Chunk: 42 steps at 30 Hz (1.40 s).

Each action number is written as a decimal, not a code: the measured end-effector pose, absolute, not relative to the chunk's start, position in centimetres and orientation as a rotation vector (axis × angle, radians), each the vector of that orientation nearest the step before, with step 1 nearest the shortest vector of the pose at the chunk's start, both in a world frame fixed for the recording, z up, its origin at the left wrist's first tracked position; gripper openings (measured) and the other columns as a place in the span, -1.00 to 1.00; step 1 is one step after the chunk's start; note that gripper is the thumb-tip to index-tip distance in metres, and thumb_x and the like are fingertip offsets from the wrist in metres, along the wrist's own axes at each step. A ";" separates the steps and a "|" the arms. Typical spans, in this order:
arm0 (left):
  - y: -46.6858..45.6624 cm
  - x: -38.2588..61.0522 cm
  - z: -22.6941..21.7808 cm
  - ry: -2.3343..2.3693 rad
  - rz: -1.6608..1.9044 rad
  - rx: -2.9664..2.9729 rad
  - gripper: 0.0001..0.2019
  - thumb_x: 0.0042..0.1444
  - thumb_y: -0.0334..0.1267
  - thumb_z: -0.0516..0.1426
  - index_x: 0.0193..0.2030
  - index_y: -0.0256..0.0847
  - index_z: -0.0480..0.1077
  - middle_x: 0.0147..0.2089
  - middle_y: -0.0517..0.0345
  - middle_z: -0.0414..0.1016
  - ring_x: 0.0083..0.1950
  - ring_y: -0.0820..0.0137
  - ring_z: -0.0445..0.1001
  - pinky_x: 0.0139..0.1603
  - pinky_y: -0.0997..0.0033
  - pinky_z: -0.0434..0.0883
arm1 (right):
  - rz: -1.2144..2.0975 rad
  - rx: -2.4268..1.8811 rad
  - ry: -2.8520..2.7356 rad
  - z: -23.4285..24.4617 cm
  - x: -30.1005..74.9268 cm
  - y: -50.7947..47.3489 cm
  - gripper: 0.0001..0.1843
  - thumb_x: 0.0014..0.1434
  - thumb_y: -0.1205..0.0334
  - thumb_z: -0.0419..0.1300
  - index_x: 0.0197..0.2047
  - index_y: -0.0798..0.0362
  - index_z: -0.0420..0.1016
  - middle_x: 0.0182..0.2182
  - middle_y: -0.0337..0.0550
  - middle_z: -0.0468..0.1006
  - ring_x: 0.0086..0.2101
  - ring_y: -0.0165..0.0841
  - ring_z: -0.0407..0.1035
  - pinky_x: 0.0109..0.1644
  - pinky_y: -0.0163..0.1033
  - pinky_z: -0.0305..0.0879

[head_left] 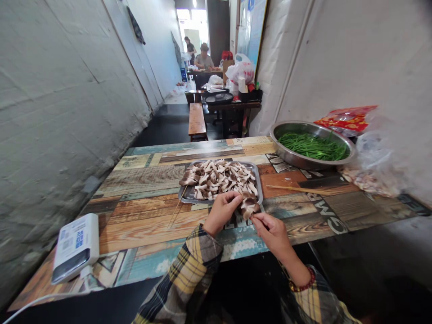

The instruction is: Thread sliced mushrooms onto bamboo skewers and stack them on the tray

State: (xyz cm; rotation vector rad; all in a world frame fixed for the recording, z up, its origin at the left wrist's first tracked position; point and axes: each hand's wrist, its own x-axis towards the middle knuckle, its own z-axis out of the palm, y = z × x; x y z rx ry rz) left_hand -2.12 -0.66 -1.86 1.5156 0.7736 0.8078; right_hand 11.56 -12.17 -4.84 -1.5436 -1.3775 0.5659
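A metal tray (187, 193) piled with sliced mushrooms (219, 177) sits in the middle of the patterned wooden table (141, 216). My left hand (221, 211) is at the tray's near edge with fingers pinched on a mushroom piece (249, 204). Just to the right of that piece, my right hand (272, 229) is also closed, pinching the same cluster or a thin skewer; I cannot tell which. Several loose bamboo skewers (300, 189) lie to the right of the tray, and one thin stick (176, 211) lies to its left.
A steel bowl of green stems (312, 146) stands at the back right, with plastic bags (371, 166) by the wall. A white device with a cable (76, 247) lies at the near left. Beyond are a bench (196, 119), more tables and two people (202, 56).
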 end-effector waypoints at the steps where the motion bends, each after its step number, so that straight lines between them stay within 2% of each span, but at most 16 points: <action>1: -0.6 -2.1 -2.0 0.776 0.815 1.505 -0.66 0.05 0.01 0.16 -0.40 -0.28 0.48 -0.48 0.18 0.40 -0.44 0.47 0.29 -0.41 0.52 0.25 | 0.555 -1.546 -1.381 -4.8 11.6 -12.2 -0.70 0.24 0.11 0.07 -0.34 0.10 0.52 -0.67 -0.30 0.36 -0.62 -0.44 0.26 -0.51 -0.38 0.17; 7: -0.6 -2.1 -2.0 0.758 0.804 1.519 -0.63 0.07 0.03 0.13 -0.45 -0.28 0.45 -0.51 0.20 0.35 -0.46 0.50 0.26 -0.44 0.54 0.23 | 0.520 -1.550 -1.401 -4.8 11.6 -12.2 -0.68 0.26 0.12 0.03 -0.28 0.12 0.55 -0.66 -0.27 0.39 -0.61 -0.43 0.30 -0.53 -0.38 0.19; 15: -1.0 -2.0 -1.4 0.747 0.767 1.549 -0.67 0.06 -0.06 0.14 -0.55 -0.28 0.40 -0.56 0.21 0.37 -0.50 0.51 0.27 -0.46 0.54 0.23 | 0.407 -1.564 -1.420 -4.9 11.6 -12.4 -0.69 0.24 0.15 0.04 -0.26 0.12 0.57 -0.68 -0.25 0.42 -0.64 -0.40 0.32 -0.52 -0.36 0.22; 17: -0.9 -2.1 -1.3 0.737 0.780 1.532 -0.70 0.05 -0.06 0.15 -0.49 -0.28 0.45 -0.52 0.19 0.42 -0.47 0.49 0.32 -0.43 0.53 0.26 | 0.408 -1.563 -1.416 -4.9 11.6 -12.4 -0.70 0.23 0.16 0.04 -0.28 0.11 0.57 -0.69 -0.25 0.42 -0.64 -0.40 0.31 -0.53 -0.36 0.21; 21: 0.0 -2.7 -1.5 0.844 0.990 1.436 -0.72 0.06 -0.09 0.15 -0.22 -0.27 0.51 -0.36 0.11 0.53 -0.37 0.43 0.41 -0.33 0.48 0.34 | 0.453 -1.556 -1.326 -5.0 11.5 -12.3 -0.72 0.22 0.15 0.06 -0.32 0.10 0.55 -0.68 -0.27 0.39 -0.63 -0.42 0.29 -0.55 -0.38 0.19; 23: 0.6 -3.1 -1.7 0.957 1.122 1.439 -0.73 0.08 -0.11 0.13 -0.20 -0.25 0.50 -0.38 0.12 0.52 -0.38 0.42 0.41 -0.32 0.46 0.34 | 0.474 -1.548 -1.251 -5.2 11.6 -12.4 -0.72 0.22 0.14 0.07 -0.31 0.11 0.54 -0.69 -0.30 0.35 -0.64 -0.44 0.25 -0.55 -0.38 0.18; 26: 1.3 -3.8 -2.1 1.067 1.219 1.628 -0.83 0.08 -0.22 0.12 -0.28 -0.22 0.49 -0.35 0.12 0.52 -0.31 0.38 0.43 -0.26 0.42 0.33 | 0.518 -1.534 -1.172 -5.5 11.8 -12.5 -0.71 0.24 0.12 0.06 -0.31 0.12 0.52 -0.70 -0.34 0.28 -0.65 -0.45 0.20 -0.55 -0.38 0.16; 30: 1.1 -4.0 -2.3 1.151 1.072 2.093 -0.89 0.10 -0.32 0.10 -0.36 -0.20 0.47 -0.32 0.07 0.48 -0.23 0.32 0.42 -0.16 0.36 0.29 | 0.547 -1.516 -1.148 -5.7 11.9 -12.6 -0.71 0.23 0.11 0.07 -0.32 0.12 0.51 -0.69 -0.35 0.25 -0.64 -0.45 0.18 -0.54 -0.37 0.14; 34: 0.1 -3.1 -2.0 1.349 0.833 2.451 -0.84 0.14 -0.27 0.09 -0.40 -0.21 0.45 -0.31 -0.01 0.41 -0.18 0.24 0.38 -0.15 0.29 0.26 | 0.555 -1.506 -1.156 -5.4 11.8 -12.5 -0.70 0.23 0.11 0.07 -0.33 0.12 0.52 -0.71 -0.35 0.25 -0.66 -0.46 0.17 -0.55 -0.37 0.13; 38: -0.4 -2.0 -1.9 1.552 0.701 2.580 -0.80 0.14 -0.20 0.10 -0.40 -0.23 0.46 -0.27 -0.07 0.40 -0.15 0.19 0.36 -0.16 0.26 0.24 | 0.515 -1.492 -1.182 -5.1 11.7 -12.5 -0.70 0.23 0.13 0.06 -0.35 0.13 0.52 -0.69 -0.33 0.28 -0.64 -0.45 0.20 -0.53 -0.37 0.15; 42: 0.1 -1.8 -2.3 1.486 0.705 2.541 -0.83 0.14 -0.24 0.09 -0.38 -0.22 0.47 -0.29 -0.01 0.39 -0.17 0.24 0.37 -0.18 0.31 0.24 | 0.502 -1.484 -1.206 -5.3 11.8 -12.4 -0.71 0.24 0.15 0.06 -0.32 0.14 0.52 -0.68 -0.33 0.29 -0.64 -0.45 0.21 -0.52 -0.37 0.16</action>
